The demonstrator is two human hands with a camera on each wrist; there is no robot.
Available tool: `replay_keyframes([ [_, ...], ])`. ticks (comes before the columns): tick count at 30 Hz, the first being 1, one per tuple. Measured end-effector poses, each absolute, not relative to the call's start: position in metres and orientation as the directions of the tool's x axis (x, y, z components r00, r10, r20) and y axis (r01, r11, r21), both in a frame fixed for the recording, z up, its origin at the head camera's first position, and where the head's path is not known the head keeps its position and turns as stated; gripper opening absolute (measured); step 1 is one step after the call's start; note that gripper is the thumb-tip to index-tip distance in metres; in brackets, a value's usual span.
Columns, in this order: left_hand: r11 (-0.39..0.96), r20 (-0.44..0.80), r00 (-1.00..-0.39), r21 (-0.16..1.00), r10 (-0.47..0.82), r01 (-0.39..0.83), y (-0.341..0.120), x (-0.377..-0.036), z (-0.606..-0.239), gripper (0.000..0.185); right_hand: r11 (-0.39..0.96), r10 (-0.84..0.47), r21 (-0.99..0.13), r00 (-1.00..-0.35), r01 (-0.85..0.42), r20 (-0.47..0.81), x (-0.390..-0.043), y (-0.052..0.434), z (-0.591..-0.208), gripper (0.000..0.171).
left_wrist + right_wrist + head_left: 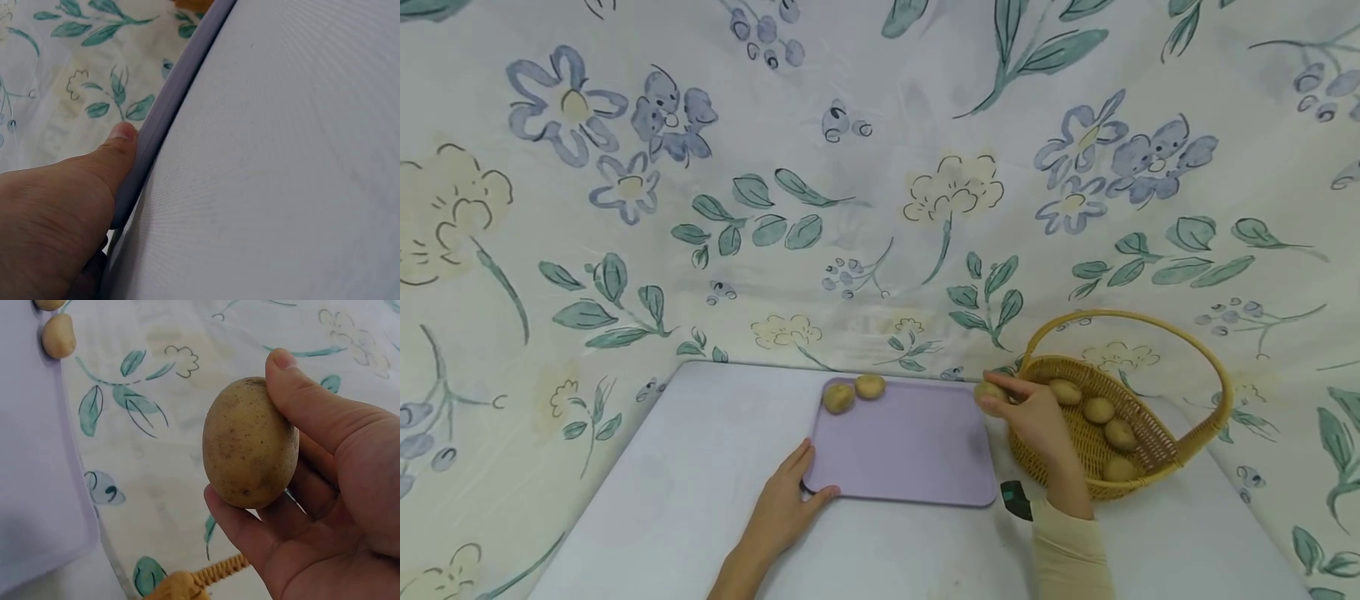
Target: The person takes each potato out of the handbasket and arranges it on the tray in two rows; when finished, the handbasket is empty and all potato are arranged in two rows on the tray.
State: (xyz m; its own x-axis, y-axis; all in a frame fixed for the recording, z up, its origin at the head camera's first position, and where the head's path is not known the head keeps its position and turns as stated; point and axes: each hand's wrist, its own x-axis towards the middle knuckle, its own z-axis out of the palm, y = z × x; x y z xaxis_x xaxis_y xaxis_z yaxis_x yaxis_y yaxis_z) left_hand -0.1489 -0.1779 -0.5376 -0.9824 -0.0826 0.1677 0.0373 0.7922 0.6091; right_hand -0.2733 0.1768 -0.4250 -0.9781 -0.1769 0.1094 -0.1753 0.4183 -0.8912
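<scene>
My right hand (1036, 423) holds a potato (251, 442) between thumb and fingertips, above the right end of a lilac tray (902, 446). In the right wrist view the potato is oval and tan, with small dark specks. My left hand (782, 508) grips the tray's near left corner, its thumb (122, 147) against the near rim and its fingers along the left side. Two potatoes, one on the left (838, 397) and one beside it (870, 387), lie at the tray's far left corner. Some left fingers are hidden in the left wrist view.
A wicker basket (1028, 471) with a tall arched handle stands right of the tray, with several potatoes (1099, 410) inside. Everything rests on a white table (700, 442). Behind it hangs a floral cloth (880, 250).
</scene>
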Motion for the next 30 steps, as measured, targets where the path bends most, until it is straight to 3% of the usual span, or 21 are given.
replay_keyframes([
  [20,0.793,0.171,-0.981,0.608,-0.091,0.032,-0.177,-0.148,-0.538,0.085,0.302,-0.216,-0.928,-0.964,-0.219,0.157,-0.281,0.121,-0.437,0.047],
  [30,0.781,0.168,-0.981,0.624,-0.099,0.027,-0.175,-0.146,-0.534,0.085,0.341,-0.167,-0.923,-0.977,-0.181,0.13,-0.287,0.085,-0.447,0.044],
])
